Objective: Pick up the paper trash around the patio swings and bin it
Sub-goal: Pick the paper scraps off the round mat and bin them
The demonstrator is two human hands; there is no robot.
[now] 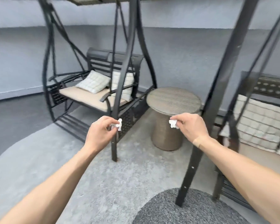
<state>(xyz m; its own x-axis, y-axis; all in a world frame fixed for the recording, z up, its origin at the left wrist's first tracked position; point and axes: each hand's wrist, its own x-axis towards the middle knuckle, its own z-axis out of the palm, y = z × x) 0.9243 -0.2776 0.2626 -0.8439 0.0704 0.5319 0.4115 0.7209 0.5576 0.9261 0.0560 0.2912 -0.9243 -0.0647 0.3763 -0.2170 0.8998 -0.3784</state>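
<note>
Paper wads are held in both hands: one wad (119, 124) is pinched by the left hand (100, 132), another (173, 124) by the right hand (191, 126). A swing (94, 88) stands ahead, its post (114, 143) just behind the left hand; a wicker table (173, 101) lies behind the right. Both arms are stretched forward above the rug (103, 183).

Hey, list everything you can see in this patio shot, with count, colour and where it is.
Patio swing: two, dark metal, one back left, one at right edge.
Checked cushions: two, white, on left swing seat.
Wicker side table: one, grey-brown, between swings.
Light rug: one, grey, underfoot.
Dark round mat: one, bottom centre.
Crumpled paper: two, white, one per hand, second.
Left hand: pinches paper.
Right hand: pinches paper.
</note>
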